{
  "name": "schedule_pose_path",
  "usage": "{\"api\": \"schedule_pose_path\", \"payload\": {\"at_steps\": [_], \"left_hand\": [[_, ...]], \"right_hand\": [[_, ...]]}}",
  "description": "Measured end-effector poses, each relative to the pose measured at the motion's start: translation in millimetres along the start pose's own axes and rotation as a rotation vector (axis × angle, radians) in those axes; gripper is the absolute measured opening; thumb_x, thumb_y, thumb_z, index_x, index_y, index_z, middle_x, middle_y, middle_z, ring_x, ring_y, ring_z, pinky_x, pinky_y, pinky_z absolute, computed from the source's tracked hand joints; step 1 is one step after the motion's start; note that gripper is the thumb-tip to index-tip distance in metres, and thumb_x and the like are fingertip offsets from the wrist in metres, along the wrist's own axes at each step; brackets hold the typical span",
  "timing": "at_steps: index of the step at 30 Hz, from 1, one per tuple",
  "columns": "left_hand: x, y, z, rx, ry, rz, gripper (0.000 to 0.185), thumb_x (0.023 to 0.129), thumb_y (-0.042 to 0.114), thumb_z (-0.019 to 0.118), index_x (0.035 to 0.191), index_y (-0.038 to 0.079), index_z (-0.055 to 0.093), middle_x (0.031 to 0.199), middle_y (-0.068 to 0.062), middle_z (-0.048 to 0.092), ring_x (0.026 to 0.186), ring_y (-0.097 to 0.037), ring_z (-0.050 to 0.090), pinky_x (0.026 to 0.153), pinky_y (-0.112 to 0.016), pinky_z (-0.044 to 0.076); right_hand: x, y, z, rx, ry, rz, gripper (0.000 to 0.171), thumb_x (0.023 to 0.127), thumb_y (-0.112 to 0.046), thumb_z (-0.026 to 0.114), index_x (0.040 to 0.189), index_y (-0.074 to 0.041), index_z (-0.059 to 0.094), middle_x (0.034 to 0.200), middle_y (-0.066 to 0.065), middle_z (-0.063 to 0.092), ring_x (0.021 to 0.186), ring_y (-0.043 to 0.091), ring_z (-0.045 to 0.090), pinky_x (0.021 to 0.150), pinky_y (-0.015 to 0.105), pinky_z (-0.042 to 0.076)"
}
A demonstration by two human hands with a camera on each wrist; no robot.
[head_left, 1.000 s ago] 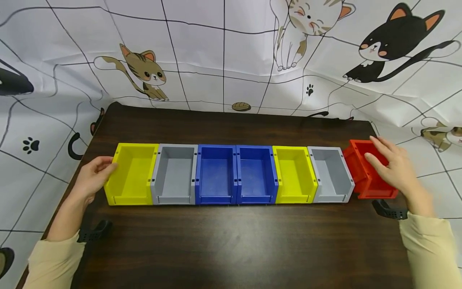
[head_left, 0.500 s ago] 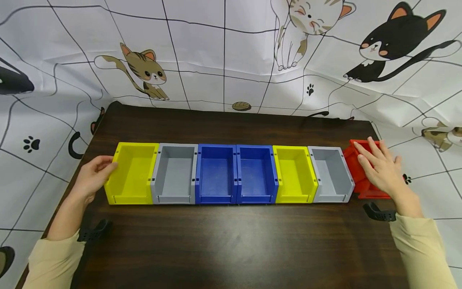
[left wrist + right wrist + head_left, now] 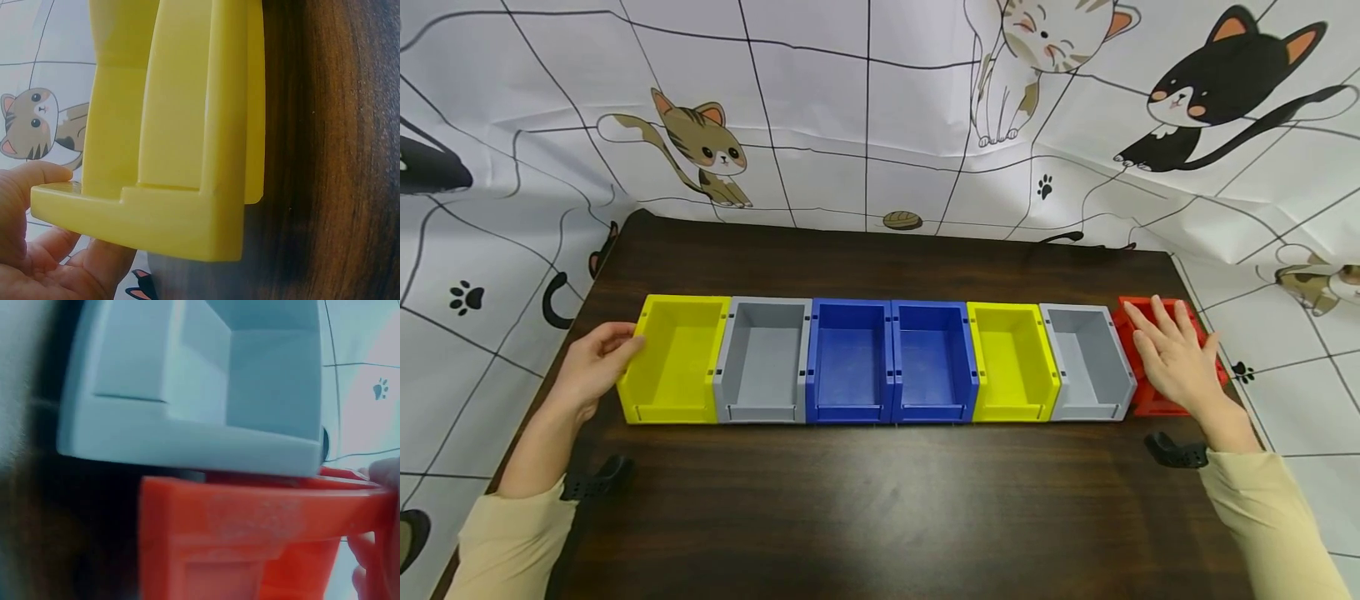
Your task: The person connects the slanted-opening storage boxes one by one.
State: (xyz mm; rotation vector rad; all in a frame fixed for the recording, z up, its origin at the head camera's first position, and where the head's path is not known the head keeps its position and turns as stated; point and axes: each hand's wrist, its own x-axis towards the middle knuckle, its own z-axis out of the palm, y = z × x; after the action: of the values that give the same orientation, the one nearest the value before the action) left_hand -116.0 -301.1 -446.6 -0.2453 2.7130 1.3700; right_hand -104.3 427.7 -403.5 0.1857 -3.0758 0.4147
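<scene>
A row of open-fronted plastic bins stands on the dark table. At its left end my left hand pinches the outer wall of a yellow bin, thumb over the rim and fingers outside, as the left wrist view also shows. My right hand lies with straight, spread fingers across the top of a red bin at the right end, hiding much of it. In the right wrist view the red bin sits close beside a grey bin, its rim a little lower.
Between the end bins stand a grey bin, two blue bins, another yellow bin and the second grey bin. Dark wood tabletop stretches in front. A white cat-print cloth hangs behind.
My right hand has moved left onto the red bin and spread its fingers over it. The red bin has dropped from a tilted pose to sit more level beside the grey one. My left hand stays put.
</scene>
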Motion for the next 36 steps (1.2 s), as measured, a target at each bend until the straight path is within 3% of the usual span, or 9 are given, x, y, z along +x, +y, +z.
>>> {"api": "schedule_pose_path", "payload": {"at_steps": [2,7,11,14,18,23,29,34,36], "left_hand": [[0.4,-0.8,-0.3,0.003,0.009,-0.006,0.059,0.097,0.042,0.044,0.131,-0.006,0.041,0.118,-0.025,0.049,0.087,-0.016,0.05,0.061,-0.012,0.044],[11.2,-24.2,0.6,0.023,0.036,-0.021,0.074,0.088,0.062,0.043,0.128,0.0,0.043,0.113,-0.013,0.051,0.087,-0.016,0.051,0.055,-0.013,0.044],[12.2,-27.0,0.6,0.002,0.006,-0.017,0.068,0.093,0.054,0.043,0.131,-0.002,0.041,0.117,-0.021,0.05,0.093,-0.025,0.05,0.06,-0.014,0.043],[11.5,-24.5,1.3,-0.003,0.003,-0.021,0.065,0.094,0.052,0.044,0.131,-0.001,0.042,0.115,-0.017,0.052,0.092,-0.023,0.051,0.059,-0.016,0.044],[15.3,-31.1,4.7,0.006,0.011,-0.011,0.071,0.089,0.06,0.044,0.129,0.001,0.044,0.11,-0.011,0.053,0.087,-0.017,0.052,0.06,-0.02,0.047],[20.3,-42.9,6.0,0.012,0.011,-0.007,0.075,0.087,0.064,0.043,0.13,0.001,0.044,0.116,-0.017,0.052,0.089,-0.021,0.052,0.064,-0.019,0.047],[6.6,-22.9,-1.4,0.012,-0.014,-0.004,0.066,0.094,0.051,0.044,0.129,-0.004,0.042,0.114,-0.02,0.052,0.088,-0.021,0.051,0.061,-0.019,0.046],[15.5,-41.7,0.3,0.041,0.018,-0.023,0.07,0.091,0.06,0.042,0.129,0.001,0.043,0.114,-0.015,0.053,0.087,-0.017,0.051,0.059,-0.016,0.045],[17.3,-42.6,0.0,0.033,0.008,-0.037,0.07,0.091,0.058,0.042,0.131,0.0,0.042,0.119,-0.02,0.05,0.094,-0.024,0.051,0.063,-0.02,0.046]], "right_hand": [[-0.3,0.1,4.9,0.012,-0.001,0.008,0.049,0.103,-0.033,0.023,0.151,-0.025,0.018,0.155,0.016,0.002,0.139,0.037,-0.014,0.09,0.074,-0.018],[-1.5,1.1,15.4,0.045,0.015,0.015,0.05,0.103,-0.035,0.022,0.15,-0.021,0.019,0.154,0.019,0.004,0.139,0.04,-0.013,0.09,0.074,-0.018],[-2.1,2.0,21.1,0.047,0.012,0.018,0.051,0.102,-0.036,0.021,0.15,-0.02,0.018,0.154,0.02,0.002,0.138,0.04,-0.014,0.09,0.073,-0.019],[-4.0,3.3,24.1,0.024,0.006,0.016,0.051,0.102,-0.036,0.02,0.151,-0.02,0.017,0.154,0.02,-0.001,0.138,0.04,-0.016,0.09,0.073,-0.019],[-9.3,5.5,27.5,0.014,0.007,0.023,0.051,0.102,-0.035,0.02,0.15,-0.019,0.017,0.154,0.019,-0.007,0.137,0.04,-0.019,0.091,0.071,-0.02],[-10.7,5.3,30.1,0.023,0.027,0.026,0.051,0.102,-0.037,0.021,0.15,-0.02,0.017,0.154,0.018,-0.007,0.137,0.04,-0.018,0.093,0.069,-0.022],[-5.0,2.6,33.0,0.004,0.026,0.014,0.052,0.102,-0.04,0.022,0.15,-0.023,0.017,0.154,0.019,-0.004,0.137,0.041,-0.016,0.092,0.07,-0.021],[-3.3,0.5,29.7,-0.062,0.029,-0.01,0.054,0.101,-0.043,0.028,0.15,-0.025,0.017,0.155,0.017,-0.004,0.138,0.036,-0.018,0.092,0.072,-0.019],[-2.6,-0.5,26.9,-0.058,0.038,-0.026,0.055,0.1,-0.043,0.032,0.15,-0.023,0.019,0.155,0.017,-0.005,0.138,0.036,-0.018,0.091,0.073,-0.018]]}}
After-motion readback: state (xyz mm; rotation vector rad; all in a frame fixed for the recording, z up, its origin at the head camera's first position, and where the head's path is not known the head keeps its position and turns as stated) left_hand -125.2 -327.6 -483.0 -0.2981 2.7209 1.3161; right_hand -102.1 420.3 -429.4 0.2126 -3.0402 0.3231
